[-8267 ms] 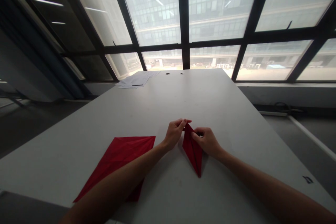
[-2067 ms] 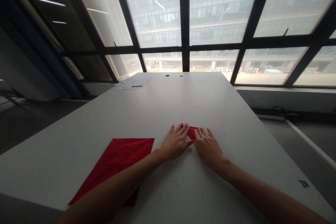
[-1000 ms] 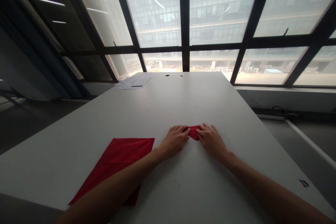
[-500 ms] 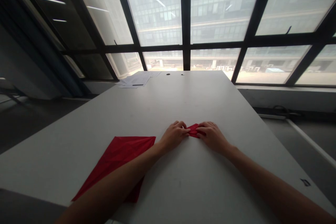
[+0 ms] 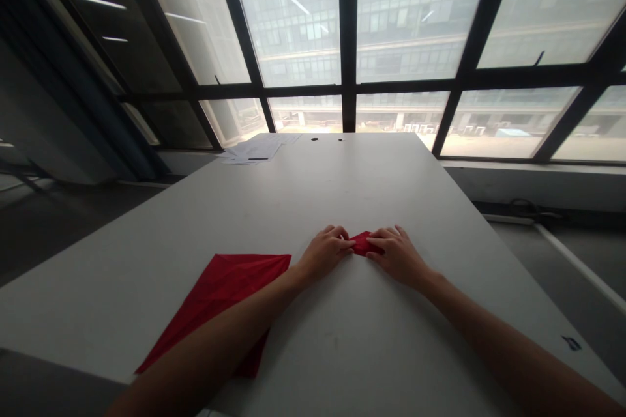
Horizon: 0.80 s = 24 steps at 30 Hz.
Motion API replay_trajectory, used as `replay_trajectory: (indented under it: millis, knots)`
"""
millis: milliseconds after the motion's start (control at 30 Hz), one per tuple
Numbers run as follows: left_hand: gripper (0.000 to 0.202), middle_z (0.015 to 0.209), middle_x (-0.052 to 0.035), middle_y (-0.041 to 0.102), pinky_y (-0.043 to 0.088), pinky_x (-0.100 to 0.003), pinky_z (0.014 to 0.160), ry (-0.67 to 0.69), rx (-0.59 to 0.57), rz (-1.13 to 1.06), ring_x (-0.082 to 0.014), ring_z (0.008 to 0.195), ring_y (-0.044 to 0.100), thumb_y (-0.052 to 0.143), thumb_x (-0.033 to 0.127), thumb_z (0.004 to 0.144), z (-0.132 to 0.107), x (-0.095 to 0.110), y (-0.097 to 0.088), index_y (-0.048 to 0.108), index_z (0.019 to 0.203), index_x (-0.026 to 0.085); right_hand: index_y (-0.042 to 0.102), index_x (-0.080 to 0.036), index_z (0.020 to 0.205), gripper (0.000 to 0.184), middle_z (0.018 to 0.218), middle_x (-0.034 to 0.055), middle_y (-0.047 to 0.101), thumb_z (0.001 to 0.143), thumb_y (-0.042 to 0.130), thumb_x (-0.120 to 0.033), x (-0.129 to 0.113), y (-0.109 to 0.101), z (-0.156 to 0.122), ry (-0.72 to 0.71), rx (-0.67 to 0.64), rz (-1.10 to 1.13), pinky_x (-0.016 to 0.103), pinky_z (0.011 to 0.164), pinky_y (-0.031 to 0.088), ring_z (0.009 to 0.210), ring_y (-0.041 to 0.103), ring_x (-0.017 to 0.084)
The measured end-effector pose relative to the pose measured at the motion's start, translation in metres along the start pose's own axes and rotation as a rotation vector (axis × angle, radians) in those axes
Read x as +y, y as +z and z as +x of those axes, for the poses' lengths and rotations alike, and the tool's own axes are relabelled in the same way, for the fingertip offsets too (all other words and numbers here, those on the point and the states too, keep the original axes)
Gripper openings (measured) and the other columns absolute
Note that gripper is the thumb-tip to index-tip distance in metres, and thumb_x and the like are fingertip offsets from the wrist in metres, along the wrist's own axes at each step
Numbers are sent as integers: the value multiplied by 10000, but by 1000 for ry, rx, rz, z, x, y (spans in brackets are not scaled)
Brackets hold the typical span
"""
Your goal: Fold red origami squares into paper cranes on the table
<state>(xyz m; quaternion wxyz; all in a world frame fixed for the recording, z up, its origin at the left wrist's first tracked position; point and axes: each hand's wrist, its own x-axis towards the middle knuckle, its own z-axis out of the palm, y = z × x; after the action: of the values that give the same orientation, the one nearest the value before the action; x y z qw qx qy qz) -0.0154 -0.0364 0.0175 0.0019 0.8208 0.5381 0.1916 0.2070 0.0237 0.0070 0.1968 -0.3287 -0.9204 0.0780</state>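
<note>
A small folded red paper piece [image 5: 362,242] lies on the white table [image 5: 342,182]; only its far tip shows between my hands. My left hand [image 5: 325,254] rests on its left side with curled fingers pressing the paper down. My right hand [image 5: 398,254] covers its right side, fingertips pinched on the fold. A larger red paper sheet [image 5: 222,300], creased and lying flat, sits to the left, partly under my left forearm.
A stack of white papers [image 5: 254,151] with a dark pen lies at the table's far left corner. Two small dark holes [image 5: 327,139] mark the far edge. Large windows rise behind the table. A small dark mark [image 5: 570,343] sits near the right edge.
Since eight seconds ago the long red piece has been folded down and pressed flat under both hands. Over the last second the fingers have curled in and hardly moved.
</note>
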Motion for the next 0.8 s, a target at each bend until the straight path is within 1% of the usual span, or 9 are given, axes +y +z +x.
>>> replay_trajectory:
  millis: [200, 400, 467, 567, 667, 800]
  knots:
    - [194, 994, -22, 671, 474, -310, 872, -5, 22, -16, -186, 928, 565, 582, 281, 954, 0, -1, 1, 751, 1046, 302, 715, -303, 1084, 209, 1106, 30, 663, 958, 556, -354, -1, 2, 0, -8, 13, -7, 507, 1132, 202, 1079, 559, 213]
    - [214, 990, -38, 698, 482, -314, 859, -23, 23, -52, -186, 916, 594, 556, 291, 966, 1, -3, 3, 762, 1021, 278, 716, -321, 1085, 251, 1077, 26, 678, 994, 484, -295, -2, 4, 1, -10, 36, -41, 519, 1149, 158, 1066, 569, 201]
    - [209, 972, -39, 706, 479, -313, 849, -27, 44, -50, -185, 896, 604, 558, 280, 964, 1, -4, 5, 766, 985, 265, 718, -310, 1072, 259, 1053, 26, 696, 994, 475, -266, -3, 3, 2, -8, 55, -27, 509, 1150, 163, 1046, 582, 199]
    - [195, 918, -36, 712, 470, -307, 841, -43, 77, -40, -183, 866, 619, 567, 268, 960, 2, -5, 7, 762, 962, 254, 713, -278, 1030, 267, 966, 22, 724, 998, 450, -241, -3, 3, 3, 4, 111, 14, 492, 1150, 171, 981, 610, 193]
    - [188, 875, -30, 711, 465, -286, 803, -78, 119, -84, -173, 827, 631, 567, 263, 960, 2, -4, 8, 753, 960, 238, 695, -246, 962, 252, 896, 15, 729, 994, 445, -230, -3, 2, 4, 22, 181, 59, 463, 1135, 212, 903, 626, 186]
    - [190, 862, -28, 715, 460, -258, 738, -108, 230, -226, -151, 767, 627, 558, 250, 963, 3, 1, 5, 743, 978, 214, 669, -223, 956, 190, 915, 30, 722, 974, 480, -235, -1, 1, 5, 39, 283, 111, 393, 1053, 325, 874, 626, 190]
